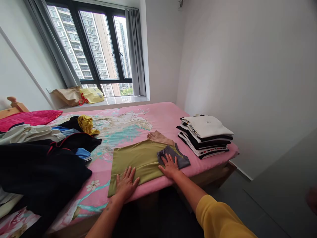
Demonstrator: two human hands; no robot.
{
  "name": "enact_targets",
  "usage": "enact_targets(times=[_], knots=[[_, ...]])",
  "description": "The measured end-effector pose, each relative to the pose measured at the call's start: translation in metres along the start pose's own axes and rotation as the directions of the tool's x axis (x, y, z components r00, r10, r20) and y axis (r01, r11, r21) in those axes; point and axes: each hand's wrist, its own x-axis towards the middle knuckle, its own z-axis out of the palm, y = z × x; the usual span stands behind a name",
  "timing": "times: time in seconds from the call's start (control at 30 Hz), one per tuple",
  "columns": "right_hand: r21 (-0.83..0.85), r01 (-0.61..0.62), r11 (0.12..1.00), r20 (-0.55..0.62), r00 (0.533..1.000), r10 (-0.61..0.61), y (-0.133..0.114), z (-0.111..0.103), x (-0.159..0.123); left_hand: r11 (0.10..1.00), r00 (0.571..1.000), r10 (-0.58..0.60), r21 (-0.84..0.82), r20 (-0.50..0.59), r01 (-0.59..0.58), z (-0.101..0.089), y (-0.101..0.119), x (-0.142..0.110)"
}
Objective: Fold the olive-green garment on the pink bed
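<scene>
An olive-green shirt (138, 155) with grey and brown parts lies on the bed near its front edge. Its near side is folded over, and a grey sleeve (182, 157) is turned in at the right end. My left hand (126, 183) rests flat on the folded strip at the left end, fingers spread. My right hand (169, 166) presses on the grey sleeve and the green cloth beside it, its fingers also spread. Neither hand grips the cloth.
A stack of folded clothes (208, 127) stands at the bed's right end. Loose clothes (44, 165) lie heaped on the left, by a red pillow (32, 118). Bags (91, 95) sit on the windowsill. The pink bed sheet (163, 112) reaches the front edge.
</scene>
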Motion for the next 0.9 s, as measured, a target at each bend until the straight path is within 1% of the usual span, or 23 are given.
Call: enact_targets(times=[0.03,0.1,0.23,0.3,0.4,0.5,0.57,0.6,0.67,0.73,0.77,0.83,0.9], knots=[[-0.008,-0.007,1.000,0.014,1.000,0.007,0.003,0.000,0.001,0.999,0.999,-0.041,0.015,0.002,0.041,0.005,-0.004,0.000],[-0.025,-0.016,1.000,0.029,0.999,0.017,0.006,0.001,0.001,0.996,0.997,-0.076,0.042,-0.006,0.076,0.012,-0.010,-0.001],[-0.027,-0.023,0.999,0.059,0.998,0.025,0.006,0.000,0.001,0.996,0.997,-0.071,0.056,-0.001,0.071,0.016,-0.013,0.001],[-0.028,-0.004,1.000,0.080,0.997,0.006,0.012,-0.004,0.002,0.996,0.998,-0.068,0.053,0.002,0.068,0.016,-0.012,0.002],[-0.061,-0.011,0.998,0.090,0.996,0.017,0.034,-0.013,0.000,0.994,0.996,-0.086,0.060,-0.011,0.086,0.017,-0.013,0.000],[-0.101,-0.083,0.991,0.065,0.994,0.089,0.062,-0.022,-0.004,0.992,0.994,-0.108,0.065,-0.030,0.110,0.019,-0.015,-0.002],[-0.111,-0.124,0.986,0.046,0.991,0.129,0.073,-0.027,-0.007,0.992,0.993,-0.112,0.054,-0.027,0.113,0.017,-0.015,-0.003],[-0.111,-0.135,0.985,0.026,0.990,0.139,0.074,-0.028,-0.008,0.992,0.993,-0.114,0.044,-0.021,0.115,0.015,-0.015,-0.004],[-0.086,-0.106,0.991,-0.062,0.993,0.101,0.068,-0.029,-0.009,0.992,0.992,-0.124,0.013,-0.008,0.124,0.010,-0.013,-0.004],[-0.048,-0.013,0.999,-0.162,0.987,0.005,0.053,-0.026,-0.009,0.993,0.993,-0.115,-0.025,-0.021,0.115,0.002,-0.008,-0.003],[-0.030,0.041,0.999,-0.193,0.980,-0.047,0.043,-0.024,-0.008,0.996,0.996,-0.084,-0.046,-0.039,0.082,-0.002,-0.003,-0.003],[-0.004,0.116,0.993,-0.205,0.972,-0.114,0.025,-0.020,-0.004,0.994,0.995,0.049,-0.097,-0.083,-0.057,-0.009,0.012,-0.002],[0.013,0.154,0.988,-0.197,0.969,-0.149,0.011,-0.016,0.002,0.959,0.967,0.223,-0.151,-0.124,-0.241,-0.017,0.033,0.000]])
